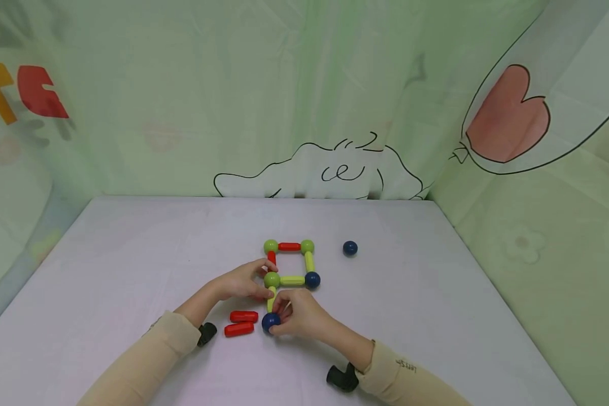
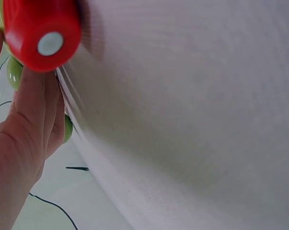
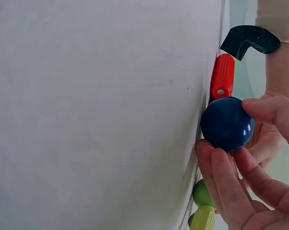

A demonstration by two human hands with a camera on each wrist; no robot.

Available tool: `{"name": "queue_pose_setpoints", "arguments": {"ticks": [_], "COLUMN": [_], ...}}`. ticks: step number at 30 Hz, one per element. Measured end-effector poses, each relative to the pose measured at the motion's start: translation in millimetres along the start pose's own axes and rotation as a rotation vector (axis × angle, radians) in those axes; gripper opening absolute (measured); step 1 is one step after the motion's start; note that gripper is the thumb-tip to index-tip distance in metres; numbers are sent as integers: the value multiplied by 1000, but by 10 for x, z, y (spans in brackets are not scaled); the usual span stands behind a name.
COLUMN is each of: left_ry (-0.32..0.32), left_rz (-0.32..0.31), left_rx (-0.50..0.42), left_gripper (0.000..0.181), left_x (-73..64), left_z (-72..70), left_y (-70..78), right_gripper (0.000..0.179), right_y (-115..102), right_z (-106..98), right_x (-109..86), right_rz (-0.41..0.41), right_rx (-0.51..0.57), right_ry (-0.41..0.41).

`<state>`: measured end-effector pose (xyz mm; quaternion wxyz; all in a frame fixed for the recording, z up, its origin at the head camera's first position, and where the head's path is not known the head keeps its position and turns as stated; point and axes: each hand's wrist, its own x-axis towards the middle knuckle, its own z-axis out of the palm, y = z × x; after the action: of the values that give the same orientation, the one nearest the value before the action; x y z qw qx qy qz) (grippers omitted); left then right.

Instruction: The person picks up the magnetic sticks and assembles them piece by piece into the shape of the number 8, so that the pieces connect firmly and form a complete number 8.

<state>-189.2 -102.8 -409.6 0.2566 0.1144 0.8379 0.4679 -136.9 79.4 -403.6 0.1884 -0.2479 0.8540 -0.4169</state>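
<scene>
Magnetic balls and sticks form a square on the table. It has green balls at its far corners, a green ball [image 1: 272, 279] at near left and a blue ball [image 1: 312, 280] at near right. My left hand [image 1: 245, 280] holds the near-left green ball from the left, fingers by the red stick [image 1: 271, 257] and thumb by a yellow stick [image 1: 270, 305]. That yellow stick runs toward me to another blue ball [image 3: 227, 123]. My right hand [image 1: 303, 316] pinches this ball between thumb and fingers.
Two loose red sticks [image 1: 241, 329] lie left of the pinched ball. A separate blue ball [image 1: 350, 248] sits right of the square. Black wrist mounts [image 1: 343, 378] are worn at both cuffs. Printed curtains [image 1: 193, 101] stand behind the table [image 1: 411, 293] and at its sides.
</scene>
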Motion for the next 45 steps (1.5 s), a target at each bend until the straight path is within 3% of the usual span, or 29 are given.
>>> {"name": "queue_pose_setpoints", "arguments": {"ticks": [13, 20, 30, 38, 45], "left_ry": [-8, -12, -4, 16, 20], "left_rz": [22, 71, 89, 39, 17], "left_rx": [17, 64, 56, 40, 22], "left_gripper": [43, 45, 36, 28, 26], "left_x": [-14, -22, -8, 27, 37], "left_z": [-15, -28, -43, -50, -56], "left_y": [-1, 3, -28, -28, -17], "right_gripper": [24, 24, 18, 21, 19], "right_y": [-25, -3, -116, -190, -251], "right_z": [-7, -11, 4, 104, 155], "right_x": [0, 2, 68, 172, 261], "right_rz": [2, -26, -145, -195, -201], "right_rx": [-6, -42, -85, -148, -243], "right_ry": [-9, -5, 41, -24, -25]}}
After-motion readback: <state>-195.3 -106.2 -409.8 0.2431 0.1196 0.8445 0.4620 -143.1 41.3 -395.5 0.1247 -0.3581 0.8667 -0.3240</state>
